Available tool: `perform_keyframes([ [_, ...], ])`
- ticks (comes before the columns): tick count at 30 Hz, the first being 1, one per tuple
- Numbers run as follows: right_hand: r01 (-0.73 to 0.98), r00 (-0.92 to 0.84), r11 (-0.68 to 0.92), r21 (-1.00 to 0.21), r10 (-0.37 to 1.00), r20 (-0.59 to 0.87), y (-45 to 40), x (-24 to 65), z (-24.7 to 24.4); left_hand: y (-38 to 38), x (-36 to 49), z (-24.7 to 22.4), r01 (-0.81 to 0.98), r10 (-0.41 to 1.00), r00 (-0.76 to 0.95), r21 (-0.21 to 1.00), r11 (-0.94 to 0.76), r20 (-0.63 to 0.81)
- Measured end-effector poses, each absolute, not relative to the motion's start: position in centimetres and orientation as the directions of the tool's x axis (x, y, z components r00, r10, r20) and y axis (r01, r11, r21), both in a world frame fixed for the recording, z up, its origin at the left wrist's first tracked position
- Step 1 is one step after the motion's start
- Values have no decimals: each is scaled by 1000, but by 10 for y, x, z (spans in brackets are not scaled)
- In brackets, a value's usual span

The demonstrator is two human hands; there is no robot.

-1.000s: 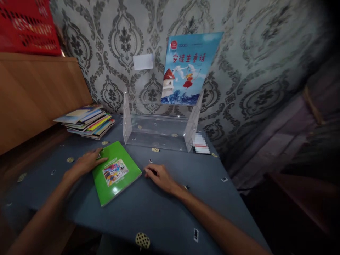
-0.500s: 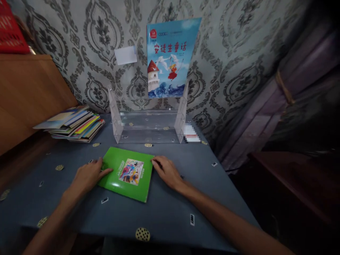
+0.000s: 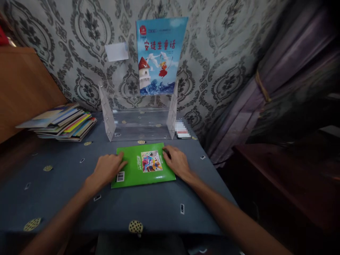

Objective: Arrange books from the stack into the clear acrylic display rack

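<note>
A green book [image 3: 132, 173] with a colourful picture and a barcode on its cover lies on the table, its long side running left to right. My left hand [image 3: 109, 168] grips its left edge, thumb over the cover. At the right edge, my right hand [image 3: 177, 161] has its fingers bent round the book's side. Behind the book stands a clear acrylic rack [image 3: 107, 117] with stepped tiers. A blue storybook [image 3: 159, 46] with red lettering stands upright at the rack's back right.
A stack of books [image 3: 63, 124] lies at the left, by a wooden panel [image 3: 23, 88]. A white card [image 3: 116, 52] shows against the patterned wall. Right of the rack lies a small blurred item [image 3: 182, 130]. A purple curtain [image 3: 239, 117] hangs at the right.
The green book has turned counter-clockwise and shifted right, so its edges run nearly level and its barcode shows. Both hands moved with it. The whole view has shifted slightly.
</note>
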State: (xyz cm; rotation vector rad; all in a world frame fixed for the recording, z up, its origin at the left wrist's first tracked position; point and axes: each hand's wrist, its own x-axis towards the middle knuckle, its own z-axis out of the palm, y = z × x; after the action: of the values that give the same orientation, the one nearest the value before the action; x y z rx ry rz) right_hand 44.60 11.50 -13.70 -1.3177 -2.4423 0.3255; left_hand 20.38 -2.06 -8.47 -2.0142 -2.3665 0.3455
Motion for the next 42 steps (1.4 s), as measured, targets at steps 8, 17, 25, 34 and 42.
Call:
perform_keyframes([
  [8, 854, -478, 484, -193, 875, 79, 98, 439, -124, 20, 221, -120, 977, 986, 125, -189, -103, 110],
  [17, 869, -419, 435, -235, 901, 114, 76, 438, -129, 32, 199, -137, 971, 945, 223, 28, -236, 239],
  [25, 730, -616, 665, -154, 739, 271, 71, 421, -121, 30, 197, -139, 952, 929, 251, 103, -287, 271],
  [34, 398, -822, 831, -389, 511, 250, 81, 371, -136, 36, 189, -155, 918, 885, 269, 175, -355, 380],
  [42, 459, -805, 800, -386, 558, 200, 96, 398, -140, 34, 187, -163, 946, 902, 239, 125, -300, 358],
])
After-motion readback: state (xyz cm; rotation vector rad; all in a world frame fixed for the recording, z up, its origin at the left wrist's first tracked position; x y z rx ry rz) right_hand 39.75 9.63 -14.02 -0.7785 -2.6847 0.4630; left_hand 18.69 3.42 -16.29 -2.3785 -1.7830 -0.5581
